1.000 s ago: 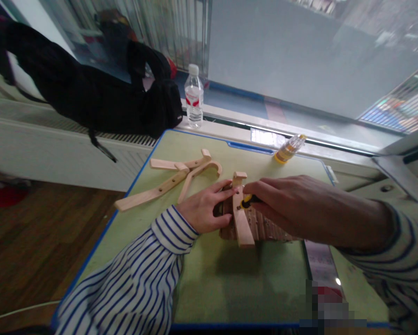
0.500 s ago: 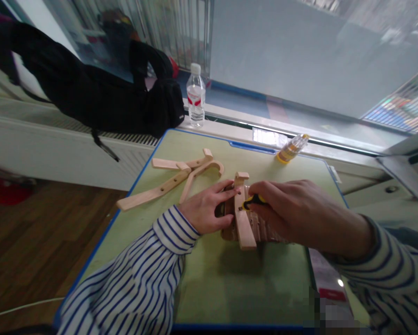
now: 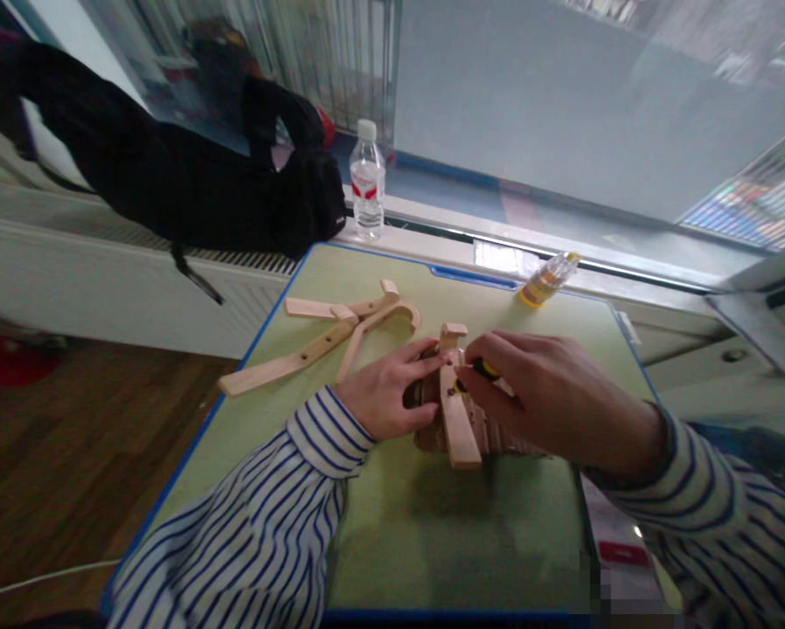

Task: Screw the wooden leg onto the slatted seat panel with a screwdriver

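My right hand (image 3: 550,397) is closed round the yellow-and-black handle of a small screwdriver (image 3: 487,369). Its tip end meets a hole in a pale wooden hook (image 3: 462,430), which lies across a brown, ridged block (image 3: 510,439). From the other side, my left hand (image 3: 385,395) grips the hook and block, index finger on the hook and thumb against its edge. What the palm covers is hidden. Left of that hand lie more wooden hooks (image 3: 281,367) with screw holes, overlapping one another.
The pale green table (image 3: 392,542) has a blue rim. A clear bottle with a yellow base (image 3: 546,281) stands at its far right. Beyond the edge are a water bottle (image 3: 367,188) and a black bag (image 3: 215,188) on the sill. A phone-like object (image 3: 619,533) lies at the lower right.
My right hand has turned about the screwdriver, with the wrist and sleeve shifting left. My left hand, the hook and the block stay in place.
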Tool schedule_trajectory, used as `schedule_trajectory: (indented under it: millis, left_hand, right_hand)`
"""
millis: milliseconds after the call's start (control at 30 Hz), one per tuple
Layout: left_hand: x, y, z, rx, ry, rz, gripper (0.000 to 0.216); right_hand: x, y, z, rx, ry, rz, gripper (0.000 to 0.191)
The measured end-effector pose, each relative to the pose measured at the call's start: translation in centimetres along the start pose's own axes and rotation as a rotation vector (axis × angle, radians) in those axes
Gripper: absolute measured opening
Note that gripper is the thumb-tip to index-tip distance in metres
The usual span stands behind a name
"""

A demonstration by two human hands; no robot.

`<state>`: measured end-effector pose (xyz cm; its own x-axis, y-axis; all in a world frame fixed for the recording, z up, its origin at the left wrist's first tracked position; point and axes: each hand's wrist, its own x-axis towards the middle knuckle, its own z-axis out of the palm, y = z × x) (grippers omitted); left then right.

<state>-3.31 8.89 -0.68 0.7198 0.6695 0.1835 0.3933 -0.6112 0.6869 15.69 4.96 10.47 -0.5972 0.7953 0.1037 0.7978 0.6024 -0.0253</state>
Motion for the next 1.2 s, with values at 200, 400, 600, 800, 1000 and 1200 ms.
schedule_trajectory:
  millis: [200,400,600,800,1000,1200]
  left_hand:
    - [0.0,0.2,-0.1,-0.01,0.018,0.033,0.063]
    - [0.0,0.0,-0.1,0.017,0.009,0.01,0.068]
    - [0.0,0.1,0.0,0.004,0.027,0.014,0.065]
    - [0.0,-0.1,0.1,-0.024,0.029,0.036,0.066]
    - [-0.2,-0.2,0.2,-0.001,0.024,-0.008,0.066]
    - [-0.1,-0.2,0.1,-0.011,0.016,0.001,0.067]
  right_hand:
    - [0.2,0.5,-0.5,0.051,-0.103,-0.166,0.022]
    - [0.1,0.7,-2.0,-0.016,-0.201,-0.199,0.013]
    - [0.3,0.5,-2.0,-0.011,-0.244,-0.196,0.007]
    - [-0.1,0.3,-1.1,-0.112,-0.156,-0.112,0.02]
    - [-0.6,-0.8,-0.3,-0.209,-0.048,0.133,0.031]
    - [-0.1,-0.8,-0.1,-0.151,-0.033,0.081,0.022]
